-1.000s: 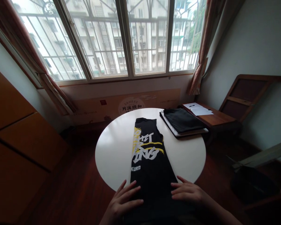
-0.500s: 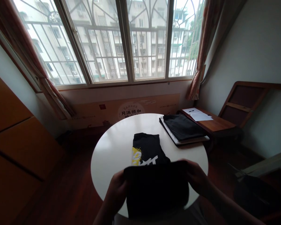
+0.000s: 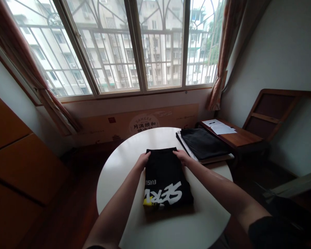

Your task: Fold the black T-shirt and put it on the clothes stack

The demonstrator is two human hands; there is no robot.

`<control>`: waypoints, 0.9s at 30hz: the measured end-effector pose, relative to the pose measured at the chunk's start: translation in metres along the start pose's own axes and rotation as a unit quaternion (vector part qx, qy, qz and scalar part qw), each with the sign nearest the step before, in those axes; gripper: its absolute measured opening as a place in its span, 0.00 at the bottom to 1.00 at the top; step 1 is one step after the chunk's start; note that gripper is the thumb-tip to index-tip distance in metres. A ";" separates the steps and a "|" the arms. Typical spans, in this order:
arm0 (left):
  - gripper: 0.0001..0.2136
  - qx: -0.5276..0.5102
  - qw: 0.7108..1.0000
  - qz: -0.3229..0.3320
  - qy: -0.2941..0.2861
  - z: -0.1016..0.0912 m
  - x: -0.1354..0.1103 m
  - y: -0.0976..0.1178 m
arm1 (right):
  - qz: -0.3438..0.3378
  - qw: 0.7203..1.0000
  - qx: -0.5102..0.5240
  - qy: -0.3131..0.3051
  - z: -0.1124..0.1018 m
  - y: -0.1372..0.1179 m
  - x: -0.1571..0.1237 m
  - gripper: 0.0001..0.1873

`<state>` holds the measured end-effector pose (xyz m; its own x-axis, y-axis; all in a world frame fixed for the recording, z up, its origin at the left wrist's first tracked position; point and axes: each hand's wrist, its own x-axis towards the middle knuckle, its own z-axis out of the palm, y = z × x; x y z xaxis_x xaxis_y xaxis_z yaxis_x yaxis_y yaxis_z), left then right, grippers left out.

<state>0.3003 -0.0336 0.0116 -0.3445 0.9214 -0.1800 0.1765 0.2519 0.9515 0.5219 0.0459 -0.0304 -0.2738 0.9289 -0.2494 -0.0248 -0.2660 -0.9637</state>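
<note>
A folded black T-shirt (image 3: pixel 162 169) with white and yellow lettering lies on the white round table (image 3: pixel 114 180). Its lettering is upside down from where I look. My left hand (image 3: pixel 144 159) is closed on the far left corner, thumb on top. At the far right corner my right hand (image 3: pixel 181 156) pinches the same edge. Both arms reach forward along the sides of the shirt, and the fingers beneath the cloth are hidden.
A stack of folded dark and white clothes (image 3: pixel 206 145) sits at the table's far right. Behind it, papers (image 3: pixel 219 127) and a pen lie on a wooden bench (image 3: pixel 245 138). A window (image 3: pixel 160 45) with curtains is ahead, and an orange-brown cabinet (image 3: pixel 10 155) stands left.
Both hands have moved forward and away from me. The edge they were holding up near me is laid over at the far end, and more lettering shows.
</note>
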 end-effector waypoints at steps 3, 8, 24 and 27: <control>0.14 0.035 0.999 0.021 0.007 -0.001 0.010 -0.005 | 0.001 0.999 -0.034 0.008 -0.002 0.003 0.008 0.11; 0.13 0.107 0.984 0.113 0.087 -0.013 -0.002 -0.002 | -0.044 0.993 -0.101 0.036 -0.008 -0.006 -0.001 0.34; 0.27 0.247 0.967 0.054 0.031 -0.026 -0.203 -0.083 | -0.286 0.765 -0.545 -0.188 -0.006 0.044 -0.190 0.35; 0.29 0.200 0.979 0.025 -0.006 -0.024 -0.204 -0.070 | -0.288 0.765 -0.549 -0.172 -0.015 0.053 -0.201 0.34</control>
<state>0.3358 -0.2464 -0.0123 -0.3156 0.9383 -0.1417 0.5413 0.3007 0.7852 0.5902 -0.1504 -0.0324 -0.7636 0.6371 0.1048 0.5348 0.7150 -0.4502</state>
